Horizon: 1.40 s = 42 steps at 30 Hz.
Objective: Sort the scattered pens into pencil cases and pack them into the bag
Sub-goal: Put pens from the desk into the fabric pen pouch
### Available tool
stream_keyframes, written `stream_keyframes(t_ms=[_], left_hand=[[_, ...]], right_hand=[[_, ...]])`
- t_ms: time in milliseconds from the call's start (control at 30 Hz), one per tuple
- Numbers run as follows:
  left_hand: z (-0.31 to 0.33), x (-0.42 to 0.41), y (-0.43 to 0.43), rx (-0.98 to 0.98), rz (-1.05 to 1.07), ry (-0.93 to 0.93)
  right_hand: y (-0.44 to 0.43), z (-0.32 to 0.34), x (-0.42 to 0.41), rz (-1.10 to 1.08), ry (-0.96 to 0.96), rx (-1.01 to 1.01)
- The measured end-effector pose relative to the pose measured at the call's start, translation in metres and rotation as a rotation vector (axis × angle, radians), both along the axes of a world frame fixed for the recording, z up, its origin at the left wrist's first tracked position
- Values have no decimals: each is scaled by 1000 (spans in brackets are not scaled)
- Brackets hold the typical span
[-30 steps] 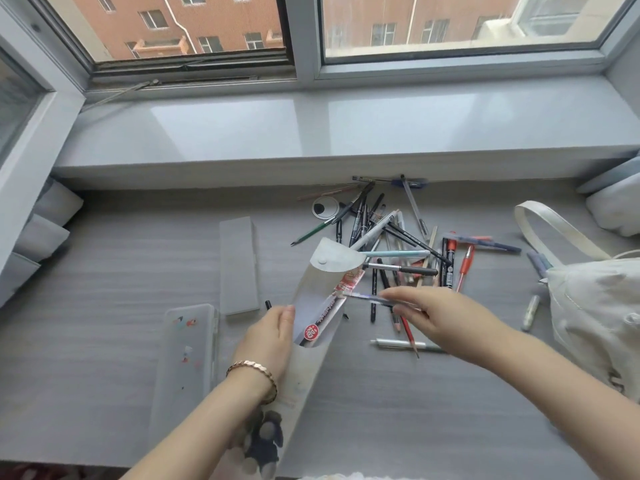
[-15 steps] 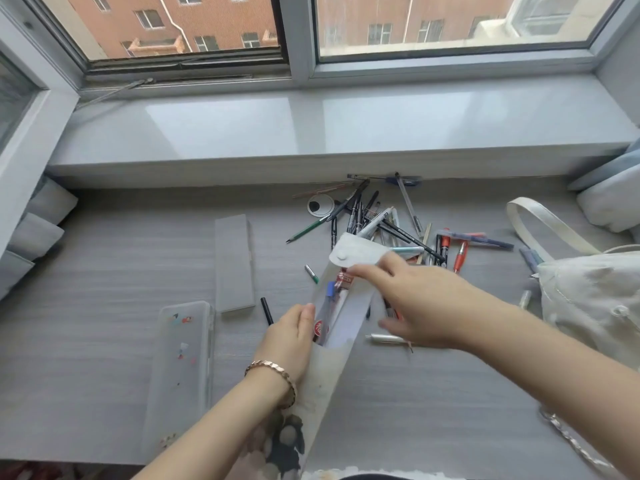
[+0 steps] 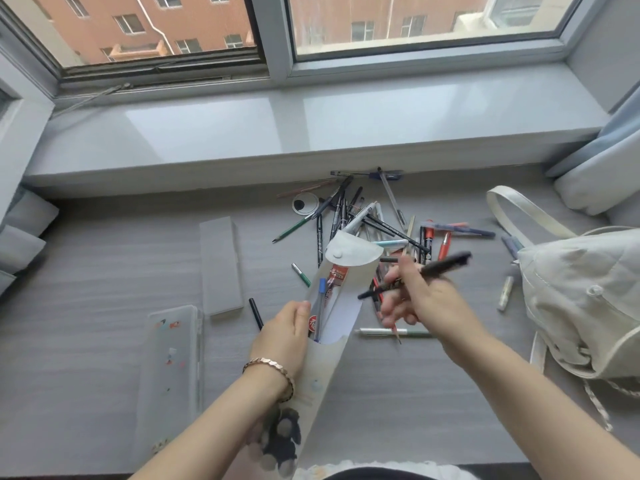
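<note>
My left hand [image 3: 282, 337] grips a long white pencil case [image 3: 341, 303] with its round flap thrown back; a blue-capped pen and a red-labelled one lie inside. My right hand [image 3: 420, 299] holds a black pen [image 3: 420, 271] at a slant just right of the case's mouth, and a thin red pencil also hangs from its fingers. Behind the case lies a heap of scattered pens [image 3: 367, 220]. A cream canvas bag [image 3: 585, 299] slumps at the right.
A frosted grey pencil case [image 3: 221, 265] and a clear plastic one [image 3: 171, 368] lie on the grey desk to the left. Loose pens rest near the bag [image 3: 505, 289] and under my right hand [image 3: 391, 332]. A wide window sill [image 3: 311, 133] runs behind.
My right hand dropped a blue pen into the white case, then drew back to the right and picked a black pen from the heap. The left hand kept hold of the case.
</note>
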State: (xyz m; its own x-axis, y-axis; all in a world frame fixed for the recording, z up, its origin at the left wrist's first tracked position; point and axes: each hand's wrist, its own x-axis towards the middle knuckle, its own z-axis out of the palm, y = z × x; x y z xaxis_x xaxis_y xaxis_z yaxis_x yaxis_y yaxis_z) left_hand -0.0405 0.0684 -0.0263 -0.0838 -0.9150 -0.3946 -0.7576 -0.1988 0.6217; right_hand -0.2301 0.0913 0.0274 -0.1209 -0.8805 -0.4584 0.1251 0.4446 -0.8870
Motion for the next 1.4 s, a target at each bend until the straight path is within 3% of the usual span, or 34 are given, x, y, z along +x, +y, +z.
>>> stream_keyframes(t_ms=[67,167,533,700,767,833,900,933,1000,1067,1400], left_hand=[[3,-5,1,5,-66,-53],[8,-14,3,-15,-107,-53],[10,-23,6,-13,-174,-5],[12,-33,-2,-13,-159,15],[11,-38,-7,-12,-147,14],[9,-43,-14,-8,-126,7],[9,-45,-20,-14,-106,5],[10,-45,-23,-22,-97,5],[12,-43,-27,-40,-82,1],[12,-39,-29,-49,-75,-7],[1,-16,-25,-16,-25,-47]], right_hand=[[-5,-10,7,25,127,9],[-1,-21,16,81,360,-134],[1,-45,9,-120,625,-263],[2,-50,4,58,945,-271],[-1,-56,2,80,1122,-384],[-11,-56,-8,-22,1092,-452],[-30,-58,-29,-184,941,-318],[-42,-65,-44,-231,903,-159],[-61,-83,-71,-168,925,233],[-73,-98,-85,-60,988,462],[-79,-112,-92,109,971,490]])
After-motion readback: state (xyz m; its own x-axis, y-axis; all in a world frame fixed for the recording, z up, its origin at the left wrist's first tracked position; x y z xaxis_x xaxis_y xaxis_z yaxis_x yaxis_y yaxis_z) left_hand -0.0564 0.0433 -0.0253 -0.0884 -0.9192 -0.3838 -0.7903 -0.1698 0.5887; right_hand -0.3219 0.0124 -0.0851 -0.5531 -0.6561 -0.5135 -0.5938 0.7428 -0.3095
